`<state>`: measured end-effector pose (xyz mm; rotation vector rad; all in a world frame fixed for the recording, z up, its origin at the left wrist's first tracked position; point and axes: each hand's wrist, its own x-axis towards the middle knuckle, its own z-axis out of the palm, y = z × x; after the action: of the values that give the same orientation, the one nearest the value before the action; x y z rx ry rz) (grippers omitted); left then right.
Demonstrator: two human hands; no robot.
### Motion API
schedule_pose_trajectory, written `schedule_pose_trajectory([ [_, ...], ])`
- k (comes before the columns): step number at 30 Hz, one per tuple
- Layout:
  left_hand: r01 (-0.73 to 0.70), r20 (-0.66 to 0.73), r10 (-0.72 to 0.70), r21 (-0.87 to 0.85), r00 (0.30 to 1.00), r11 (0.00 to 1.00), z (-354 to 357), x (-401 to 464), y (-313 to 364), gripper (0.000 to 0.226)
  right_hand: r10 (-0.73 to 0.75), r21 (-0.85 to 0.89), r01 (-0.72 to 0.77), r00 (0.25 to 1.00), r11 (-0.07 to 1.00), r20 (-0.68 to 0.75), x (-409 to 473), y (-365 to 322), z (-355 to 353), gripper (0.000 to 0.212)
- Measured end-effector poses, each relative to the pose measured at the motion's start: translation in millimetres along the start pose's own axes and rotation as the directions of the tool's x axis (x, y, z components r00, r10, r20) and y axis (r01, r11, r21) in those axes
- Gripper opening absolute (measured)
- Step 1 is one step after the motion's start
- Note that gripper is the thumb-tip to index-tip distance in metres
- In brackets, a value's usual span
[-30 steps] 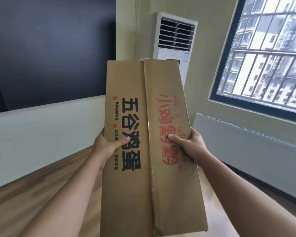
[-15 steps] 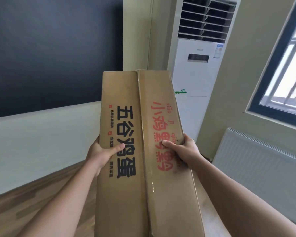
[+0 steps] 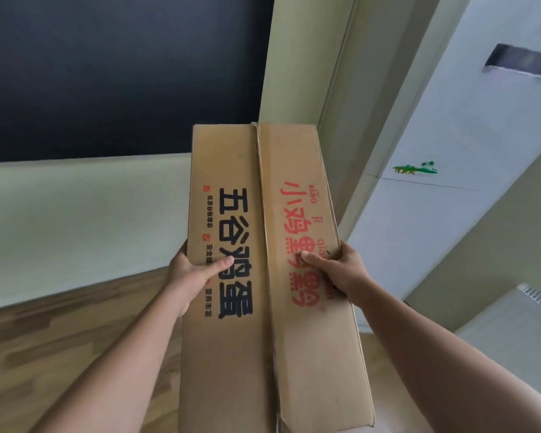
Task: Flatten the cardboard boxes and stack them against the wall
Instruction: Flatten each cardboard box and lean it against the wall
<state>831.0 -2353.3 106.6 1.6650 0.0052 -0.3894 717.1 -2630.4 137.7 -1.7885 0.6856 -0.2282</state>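
Note:
A flattened brown cardboard box (image 3: 263, 354) with black and red printed characters fills the middle of the head view, held out in front of me, long side pointing away. My left hand (image 3: 194, 273) grips its left edge, thumb on top of the black print. My right hand (image 3: 334, 270) grips its right edge, thumb on the red print. A crease runs down the middle of the cardboard. The wall (image 3: 75, 220) ahead is pale below and dark above.
A tall white floor-standing air conditioner (image 3: 434, 214) stands close on the right, next to a pale corner pillar (image 3: 300, 57). A white radiator (image 3: 512, 326) sits at the lower right. Wooden floor (image 3: 60, 339) runs along the wall base at the left.
The view has closed in on the corner: the air conditioner and pillar look much larger, and the window has left the frame. Both hands keep the same hold on the cardboard.

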Motion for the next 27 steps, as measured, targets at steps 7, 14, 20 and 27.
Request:
schedule_pose_trajectory([
  [7,0.149,-0.06,-0.149,-0.002,0.987,0.989,53,150,-22,0.108,0.148,-0.063,-0.141,0.982,0.988,0.118,188,25,20,0.074],
  [14,0.295,-0.142,-0.297,-0.033,0.944,0.955,111,282,-78,0.092,0.258,-0.117,-0.234,0.928,0.965,0.27,360,93,49,0.073],
  [20,0.382,-0.237,-0.385,-0.061,0.892,0.922,165,398,-192,0.072,0.362,-0.198,-0.307,0.855,0.931,0.372,514,210,89,0.072],
  [27,0.483,-0.245,-0.492,-0.099,0.835,0.87,212,512,-345,0.067,0.428,-0.293,-0.337,0.833,0.895,0.351,629,366,149,0.073],
])
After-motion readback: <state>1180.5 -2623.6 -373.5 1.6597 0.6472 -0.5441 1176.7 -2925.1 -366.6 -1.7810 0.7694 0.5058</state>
